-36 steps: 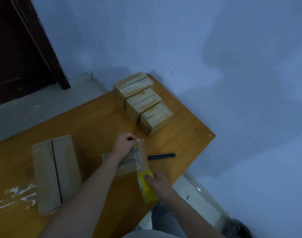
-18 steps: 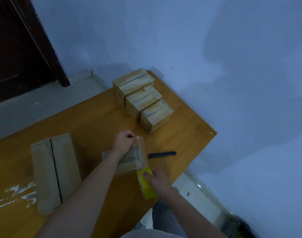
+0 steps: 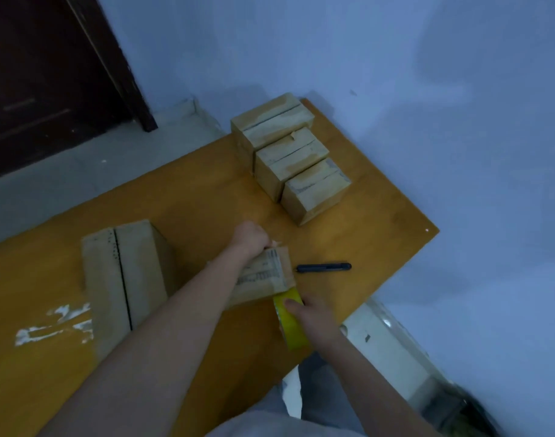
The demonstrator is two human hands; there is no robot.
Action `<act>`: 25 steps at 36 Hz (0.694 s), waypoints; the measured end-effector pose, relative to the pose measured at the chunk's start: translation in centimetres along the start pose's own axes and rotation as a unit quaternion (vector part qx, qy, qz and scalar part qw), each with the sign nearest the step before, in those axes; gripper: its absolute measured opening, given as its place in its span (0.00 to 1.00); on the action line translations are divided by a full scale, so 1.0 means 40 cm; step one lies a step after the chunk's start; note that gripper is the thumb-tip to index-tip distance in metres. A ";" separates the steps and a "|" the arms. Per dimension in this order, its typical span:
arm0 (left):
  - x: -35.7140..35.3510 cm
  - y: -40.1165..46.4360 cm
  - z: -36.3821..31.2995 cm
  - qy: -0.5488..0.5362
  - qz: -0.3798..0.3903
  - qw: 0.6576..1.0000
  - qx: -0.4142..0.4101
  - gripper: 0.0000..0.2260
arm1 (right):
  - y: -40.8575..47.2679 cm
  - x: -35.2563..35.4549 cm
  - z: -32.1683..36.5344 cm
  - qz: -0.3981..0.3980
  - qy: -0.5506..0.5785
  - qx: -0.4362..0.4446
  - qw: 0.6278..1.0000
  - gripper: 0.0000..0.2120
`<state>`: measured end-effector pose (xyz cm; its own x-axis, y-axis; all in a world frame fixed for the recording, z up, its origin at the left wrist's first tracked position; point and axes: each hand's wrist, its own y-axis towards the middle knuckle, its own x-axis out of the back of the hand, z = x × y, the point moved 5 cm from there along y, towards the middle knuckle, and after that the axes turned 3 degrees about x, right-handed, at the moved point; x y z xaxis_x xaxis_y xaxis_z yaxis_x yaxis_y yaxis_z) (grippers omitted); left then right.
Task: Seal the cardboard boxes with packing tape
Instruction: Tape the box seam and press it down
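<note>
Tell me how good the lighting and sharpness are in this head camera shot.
Head view: dim, bluish light, with soft shadows across the wall. The printing on the small box is too blurred to read. The bottom right corner is smeared, and the table edges bow from the wide lens.

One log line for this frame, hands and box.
left hand: grips small box | right hand: holds tape roll at box edge | knife: idle

Left hand [image 3: 250, 239]: being held curled, arm extended forward. Right hand [image 3: 312, 315]: being kept curled, thumb pressing.
</note>
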<state>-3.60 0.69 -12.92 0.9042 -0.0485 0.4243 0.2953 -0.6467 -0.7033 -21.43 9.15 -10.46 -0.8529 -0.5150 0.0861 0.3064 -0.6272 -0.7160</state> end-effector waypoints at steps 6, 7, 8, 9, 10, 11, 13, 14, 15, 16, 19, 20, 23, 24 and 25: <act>0.015 0.003 0.013 0.006 -0.017 0.996 0.087 0.09 | 0.029 0.013 0.006 0.014 -0.005 0.008 1.000 0.11; 0.015 -0.001 0.019 -0.003 -0.017 0.994 0.106 0.08 | 0.033 0.014 0.003 0.017 -0.004 0.007 1.000 0.12; 0.013 -0.003 0.029 -0.006 -0.017 0.992 0.125 0.11 | 0.036 0.018 -0.001 0.015 0.003 0.004 1.000 0.14; 0.011 -0.011 0.036 -0.003 -0.015 0.990 0.137 0.12 | 0.038 0.022 -0.003 0.010 0.010 0.004 1.000 0.16; 0.008 -0.011 0.044 0.007 -0.015 0.990 0.141 0.11 | 0.041 0.025 -0.004 0.004 0.012 0.007 1.000 0.18; 0.005 0.003 0.057 0.022 -0.023 0.989 0.144 0.11 | 0.040 0.027 0.000 0.003 0.005 0.012 1.000 0.19; -0.007 0.040 0.084 0.053 -0.031 0.988 0.142 0.11 | 0.039 0.029 0.009 0.007 -0.011 0.021 1.000 0.17; -0.017 0.077 0.108 0.057 -0.033 0.988 0.142 0.11 | 0.039 0.031 0.012 0.009 -0.014 0.022 1.000 0.15; -0.023 0.088 0.118 0.060 -0.036 0.987 0.147 0.11 | 0.041 0.033 0.013 0.012 -0.013 0.023 1.000 0.14; -0.022 0.047 0.097 0.056 -0.043 0.986 0.152 0.11 | 0.044 0.037 0.012 0.014 -0.008 0.024 1.000 0.14; -0.005 -0.049 0.048 0.033 -0.105 0.983 0.150 0.09 | 0.048 0.050 0.022 0.010 -0.022 0.040 0.999 0.08; -0.001 -0.067 0.036 0.032 -0.126 0.981 0.142 0.08 | 0.050 0.056 0.029 0.004 -0.035 0.050 0.998 0.07; 0.006 -0.078 0.000 0.017 -0.196 0.977 0.084 0.09 | 0.068 0.075 0.039 -0.012 -0.073 0.074 0.995 0.09; 0.009 -0.076 -0.012 -0.001 -0.219 0.974 0.056 0.10 | 0.076 0.079 0.043 -0.009 -0.083 0.077 0.994 0.09; 0.011 -0.073 -0.022 -0.022 -0.242 0.970 0.023 0.10 | 0.084 0.082 0.046 0.000 -0.091 0.078 0.993 0.09</act>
<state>-4.33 1.89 -10.15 0.6681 0.2849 0.6874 0.7008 -0.5515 -0.4525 -22.44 4.26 -11.31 -0.7664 -0.6033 0.2207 0.3799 -0.7027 -0.6015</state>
